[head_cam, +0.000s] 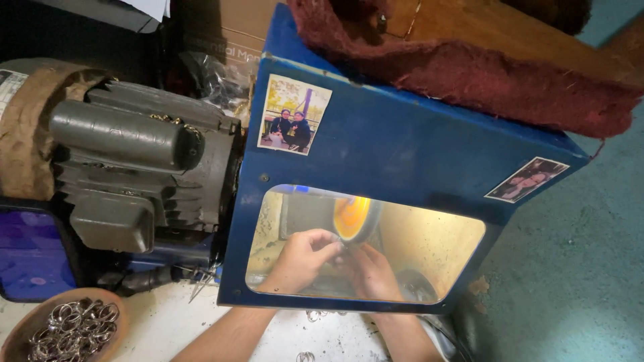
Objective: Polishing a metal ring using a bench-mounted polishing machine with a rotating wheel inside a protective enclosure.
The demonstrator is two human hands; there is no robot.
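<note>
Both my hands reach in under a blue metal hood (402, 144) and show through its clear window. My left hand (300, 258) and my right hand (372, 271) meet fingertip to fingertip, pinching a small metal piece (343, 246) against the lower edge of a lit orange-yellow polishing wheel (352, 218). The piece is too small and hidden by the fingers to tell its shape. Both forearms enter from the bottom edge.
A grey electric motor (134, 174) sits left of the hood. A brown bowl (27, 325) of several metal rings stands at the bottom left. A dark red cloth (483, 67) lies on top of the hood. Two photos are stuck to the hood front. Loose rings lie on the white bench.
</note>
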